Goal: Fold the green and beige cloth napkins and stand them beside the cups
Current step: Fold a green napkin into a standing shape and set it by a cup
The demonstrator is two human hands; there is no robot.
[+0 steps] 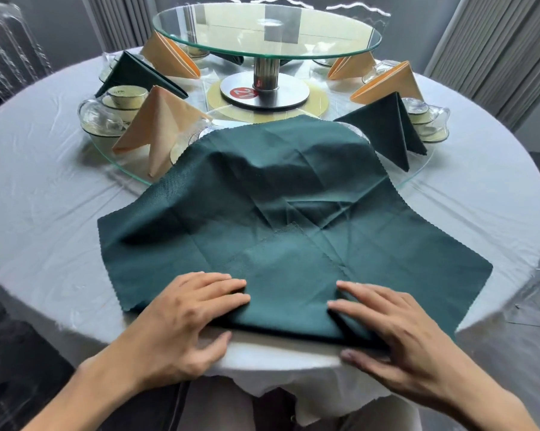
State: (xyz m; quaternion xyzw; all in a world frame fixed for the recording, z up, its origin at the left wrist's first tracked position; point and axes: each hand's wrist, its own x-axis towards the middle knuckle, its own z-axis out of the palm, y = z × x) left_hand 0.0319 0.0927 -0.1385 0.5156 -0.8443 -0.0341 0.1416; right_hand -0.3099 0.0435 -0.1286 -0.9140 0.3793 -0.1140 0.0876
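Observation:
A large dark green napkin [281, 213] lies spread on the near side of the round table, with its near edge doubled over. Its far part drapes over something on the low glass turntable [122, 169]. My left hand [181, 312] presses flat on the near-left part of the fold, thumb on the tablecloth beside it. My right hand [396, 331] presses on the near-right part, thumb at the table edge. Folded napkins stand beside cups on the turntable: a beige napkin [159, 126] by the left cups [122, 101], a green napkin [390, 126] by the right cups [424, 119].
More folded beige napkins [390, 84] and a green one [134, 73] stand farther back. A raised glass disc [267, 29] on a steel post [265, 76] occupies the centre. A white tablecloth [44, 188] covers the table. Curtains hang at the back right.

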